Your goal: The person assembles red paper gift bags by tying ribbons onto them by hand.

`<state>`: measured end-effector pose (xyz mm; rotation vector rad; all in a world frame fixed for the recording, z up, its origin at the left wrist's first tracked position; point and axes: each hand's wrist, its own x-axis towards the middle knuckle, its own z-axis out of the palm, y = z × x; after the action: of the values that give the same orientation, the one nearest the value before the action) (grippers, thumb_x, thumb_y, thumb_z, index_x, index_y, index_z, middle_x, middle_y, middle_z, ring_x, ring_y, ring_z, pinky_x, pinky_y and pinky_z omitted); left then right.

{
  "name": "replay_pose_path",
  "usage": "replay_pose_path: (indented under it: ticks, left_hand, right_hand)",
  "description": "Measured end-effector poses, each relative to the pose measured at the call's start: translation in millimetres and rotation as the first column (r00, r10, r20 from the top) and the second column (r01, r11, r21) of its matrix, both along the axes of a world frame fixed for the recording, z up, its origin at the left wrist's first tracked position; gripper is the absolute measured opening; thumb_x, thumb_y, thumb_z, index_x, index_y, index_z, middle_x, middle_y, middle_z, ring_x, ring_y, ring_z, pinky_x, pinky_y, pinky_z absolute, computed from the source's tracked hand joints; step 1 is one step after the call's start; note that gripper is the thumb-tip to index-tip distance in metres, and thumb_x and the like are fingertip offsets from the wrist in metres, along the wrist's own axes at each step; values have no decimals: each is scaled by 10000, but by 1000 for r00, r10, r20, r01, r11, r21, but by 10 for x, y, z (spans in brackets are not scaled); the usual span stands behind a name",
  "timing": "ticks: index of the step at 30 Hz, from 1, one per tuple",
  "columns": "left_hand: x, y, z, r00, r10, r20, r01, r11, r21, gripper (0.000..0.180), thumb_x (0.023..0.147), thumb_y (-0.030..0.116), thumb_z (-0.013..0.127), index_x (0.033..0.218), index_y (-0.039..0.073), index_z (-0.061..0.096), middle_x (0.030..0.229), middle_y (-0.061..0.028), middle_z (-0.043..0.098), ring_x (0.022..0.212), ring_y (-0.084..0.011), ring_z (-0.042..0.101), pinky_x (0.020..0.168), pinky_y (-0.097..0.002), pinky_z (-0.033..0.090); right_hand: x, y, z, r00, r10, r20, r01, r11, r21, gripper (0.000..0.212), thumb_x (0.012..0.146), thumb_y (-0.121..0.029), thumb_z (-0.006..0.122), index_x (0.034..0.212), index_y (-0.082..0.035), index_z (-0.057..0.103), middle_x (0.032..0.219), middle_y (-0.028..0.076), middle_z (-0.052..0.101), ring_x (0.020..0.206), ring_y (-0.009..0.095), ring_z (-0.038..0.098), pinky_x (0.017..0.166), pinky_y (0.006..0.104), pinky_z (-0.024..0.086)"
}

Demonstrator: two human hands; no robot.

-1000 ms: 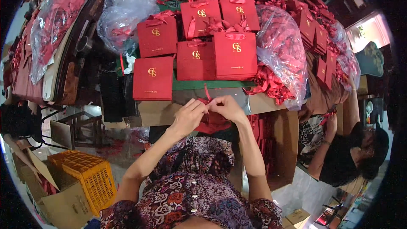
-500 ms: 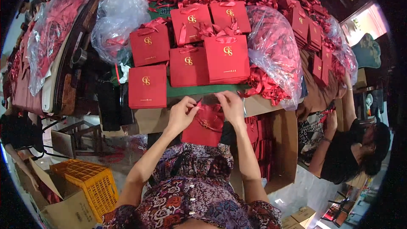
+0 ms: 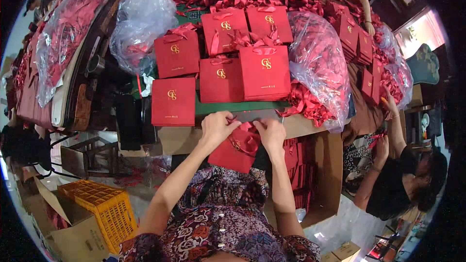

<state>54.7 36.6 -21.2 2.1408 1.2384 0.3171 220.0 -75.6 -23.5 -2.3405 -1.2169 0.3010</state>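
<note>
A red paper gift bag point(image 3: 228, 157) with gold lettering hangs tilted before me at the table's edge, its ribbon handle drooping over its face. With thumb and fingers together, my left hand point(image 3: 217, 128) pinches the red ribbon point(image 3: 246, 126) near the bag's upper left. On the other side, my right hand point(image 3: 273, 135) grips the ribbon by the bag's upper right corner. My fingers partly hide the bag's top edge and the ribbon's ends. Just beyond my hands lie stacks of finished-looking red bags, the closest being a stack point(image 3: 173, 104) at the left and a taller one point(image 3: 264, 75) at the right.
Loose red ribbons point(image 3: 310, 104) and a clear plastic sack point(image 3: 318, 53) of ribbons lie to the right. Below stands a cardboard box point(image 3: 326, 170) of red bags. A yellow crate point(image 3: 104, 208) is at lower left. Co-workers sit right point(image 3: 398, 184) and far across the table.
My right hand has turned and closed in on the ribbon, and my two hands are slightly nearer each other. The bag has tilted, and the view has shifted a little.
</note>
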Motion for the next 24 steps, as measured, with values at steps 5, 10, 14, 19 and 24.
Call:
replay_pose_path:
  ticks: [5,10,14,19,24]
  left_hand:
    - [64,46,-63,998,-51,28,52,997,-63,253,705,356,815,823,139,762,697,-57,681,686,-244,680,603,-395,534]
    - [13,-94,-138,956,-34,292,-21,982,185,128,735,271,797,796,162,769,763,-45,634,780,-234,604,763,-374,408]
    - [9,-221,16,960,1,282,-48,986,160,128,717,269,803,798,175,772,827,-29,607,894,-244,532,774,-412,359]
    - [-9,-227,82,964,-83,251,18,969,248,116,694,224,793,796,174,769,835,-39,597,900,-250,524,778,-399,339]
    - [-53,-249,117,916,-132,379,30,964,264,122,745,219,779,836,143,752,936,-89,583,946,-263,518,817,-407,378]
  right_hand:
    - [-36,-12,-31,906,167,-389,-39,948,316,205,853,-202,742,947,-20,726,844,155,715,736,268,701,678,341,533]
    - [-100,23,25,808,191,-558,-10,950,311,202,866,-172,728,978,-4,733,839,113,735,755,141,689,693,284,525]
    - [-122,31,-24,759,223,-612,1,940,342,204,864,-152,731,992,6,737,844,95,738,763,115,666,712,272,522]
    - [-126,43,-17,742,290,-604,-46,921,387,197,873,-146,720,991,11,733,890,95,738,814,124,670,749,276,520]
    - [-98,10,34,741,335,-581,-111,916,387,163,894,-126,697,974,16,707,890,75,716,833,117,653,764,273,510]
